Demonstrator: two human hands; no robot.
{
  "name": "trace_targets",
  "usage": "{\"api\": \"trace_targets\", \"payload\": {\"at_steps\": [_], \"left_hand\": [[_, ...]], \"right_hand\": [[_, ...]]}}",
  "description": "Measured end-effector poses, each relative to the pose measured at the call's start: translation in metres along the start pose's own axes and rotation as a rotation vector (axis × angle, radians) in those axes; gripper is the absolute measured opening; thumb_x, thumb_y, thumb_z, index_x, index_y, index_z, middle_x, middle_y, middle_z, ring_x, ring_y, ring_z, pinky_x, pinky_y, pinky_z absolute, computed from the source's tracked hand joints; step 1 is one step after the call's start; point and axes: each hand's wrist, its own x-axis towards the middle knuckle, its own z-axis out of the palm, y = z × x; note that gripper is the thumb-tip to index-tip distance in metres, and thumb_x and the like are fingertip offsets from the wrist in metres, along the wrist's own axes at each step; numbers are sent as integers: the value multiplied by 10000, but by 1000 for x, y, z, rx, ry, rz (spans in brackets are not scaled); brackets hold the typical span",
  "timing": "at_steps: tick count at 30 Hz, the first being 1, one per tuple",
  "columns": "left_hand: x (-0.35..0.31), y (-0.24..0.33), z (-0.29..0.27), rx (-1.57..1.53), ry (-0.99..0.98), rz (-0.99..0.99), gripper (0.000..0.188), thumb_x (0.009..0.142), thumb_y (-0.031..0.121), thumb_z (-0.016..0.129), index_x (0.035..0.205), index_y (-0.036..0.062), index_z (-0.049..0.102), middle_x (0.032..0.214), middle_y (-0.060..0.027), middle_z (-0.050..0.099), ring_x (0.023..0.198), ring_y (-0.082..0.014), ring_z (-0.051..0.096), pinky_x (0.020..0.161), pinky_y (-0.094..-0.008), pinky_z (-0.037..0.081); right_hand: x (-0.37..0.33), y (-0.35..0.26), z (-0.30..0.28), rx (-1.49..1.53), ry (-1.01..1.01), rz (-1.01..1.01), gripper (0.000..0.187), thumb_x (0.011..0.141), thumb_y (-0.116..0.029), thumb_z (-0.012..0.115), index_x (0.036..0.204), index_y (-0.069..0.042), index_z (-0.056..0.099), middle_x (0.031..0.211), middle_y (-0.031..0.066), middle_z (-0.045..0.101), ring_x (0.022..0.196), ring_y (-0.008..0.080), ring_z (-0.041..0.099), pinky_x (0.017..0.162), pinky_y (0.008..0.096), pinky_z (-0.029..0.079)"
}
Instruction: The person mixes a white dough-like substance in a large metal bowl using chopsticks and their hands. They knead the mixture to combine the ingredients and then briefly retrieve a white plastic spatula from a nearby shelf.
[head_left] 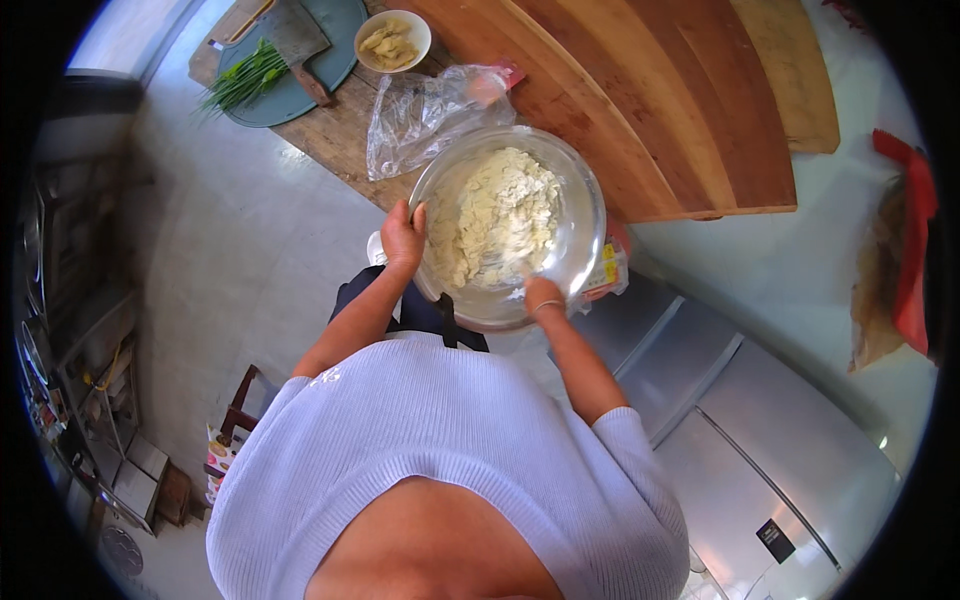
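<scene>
A wide steel bowl (583, 215) holds a pale, crumbly flour dough (505, 215), with loose shreds around its lumps. At the bowl's left rim, my left hand (404, 238) is closed on the edge, thumb and fingers on either side. My right hand (543, 296) is closed over the near right part of the bowl, its fingers smeared by motion. Something thin and blurred seems to run from it into the dough, but I cannot make out what. Beyond the bowl lies a crumpled clear plastic bag (420, 115).
A cleaver (297, 45) and green chives (245, 82) lie on a round green board (345, 35) at the far left. Beside it stands a white bowl of yellowish pieces (390, 42). A large wooden board (650, 110) fills the far right of the table. A steel fridge (760, 440) stands right.
</scene>
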Motion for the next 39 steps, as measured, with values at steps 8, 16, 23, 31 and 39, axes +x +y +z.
{"api": "trace_targets", "payload": {"at_steps": [8,16,23,31,39], "left_hand": [[0,3,-4,28,-32,-22,295,814,265,587,722,21,448,671,-215,522,652,-427,500,545,-472,383],[1,0,-4,27,-34,10,318,804,281,614,712,27,446,602,-211,508,577,-416,490,486,-437,380],[3,2,-2,11,10,3,334,807,288,615,708,29,431,595,-208,488,563,-417,450,478,-422,376],[-3,1,1,-42,-17,-66,329,818,294,608,723,35,430,590,-204,487,558,-410,448,482,-417,379],[1,9,-6,26,-61,-36,305,819,266,592,722,21,439,640,-228,523,629,-435,500,527,-471,387]], "right_hand": [[-1,-88,-9,0,-62,-239,303,833,-257,441,834,-36,648,887,208,620,837,362,601,739,455,470],[95,-88,-144,-388,272,-341,218,805,-144,477,840,-100,688,911,136,650,844,289,637,668,376,513],[68,15,-98,-291,178,-26,265,846,-154,428,921,-80,672,968,152,636,914,302,618,751,398,500],[-2,-32,-32,-90,4,-239,221,800,-154,486,824,-26,666,880,211,623,827,348,611,726,436,485],[73,-94,-12,9,61,-469,364,859,-279,424,837,9,646,898,235,606,880,373,580,789,433,452]]}}
